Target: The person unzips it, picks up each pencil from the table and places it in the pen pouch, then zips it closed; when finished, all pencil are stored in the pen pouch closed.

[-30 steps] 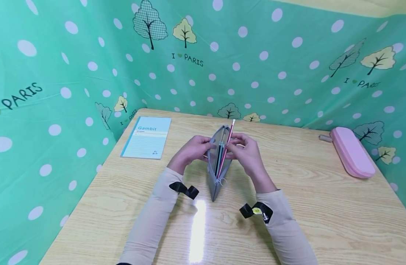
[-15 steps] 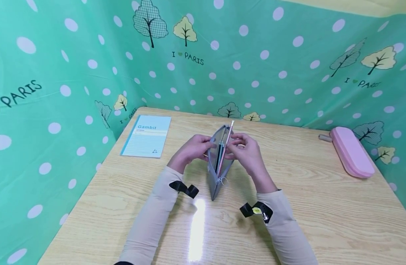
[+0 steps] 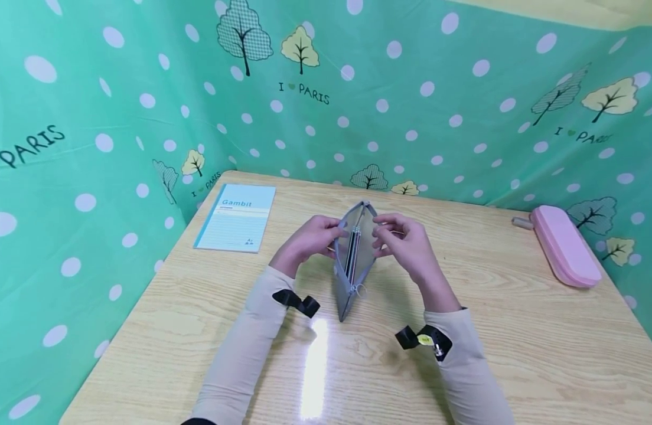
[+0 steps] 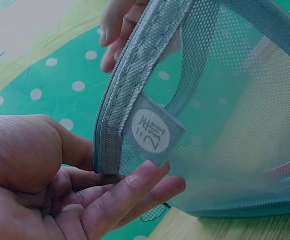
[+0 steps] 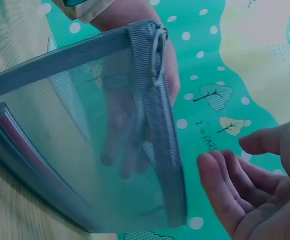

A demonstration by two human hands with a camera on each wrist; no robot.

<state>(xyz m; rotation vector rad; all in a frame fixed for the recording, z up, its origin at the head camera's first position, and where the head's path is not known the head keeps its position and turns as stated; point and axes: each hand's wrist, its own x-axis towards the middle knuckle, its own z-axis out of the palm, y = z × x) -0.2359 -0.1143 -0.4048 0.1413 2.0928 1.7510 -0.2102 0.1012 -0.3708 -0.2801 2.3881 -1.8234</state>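
A grey mesh zip pouch (image 3: 366,255) stands on the table with its mouth spread apart. My left hand (image 3: 314,239) pinches its left rim between thumb and fingers; in the left wrist view a fabric tag (image 4: 150,131) shows close to the fingertips. Inside lie slim pencils (image 3: 352,254), one of them red (image 5: 26,142) through the mesh in the right wrist view. My right hand (image 3: 406,243) is by the right rim, its fingers loosely bent with nothing between them. In the right wrist view a gap separates it from the zip edge.
A light blue notebook (image 3: 238,218) lies at the back left of the wooden table (image 3: 464,366). Far right are a pink pencil case (image 3: 565,247) and a small grey stick-like item (image 3: 522,222). A green dotted cloth (image 3: 437,106) hangs along the back and left.
The red pencil, earlier held upright in my right hand above the rim, has gone down into the pouch. My right hand has let go and drawn back to the right. The left stays put.
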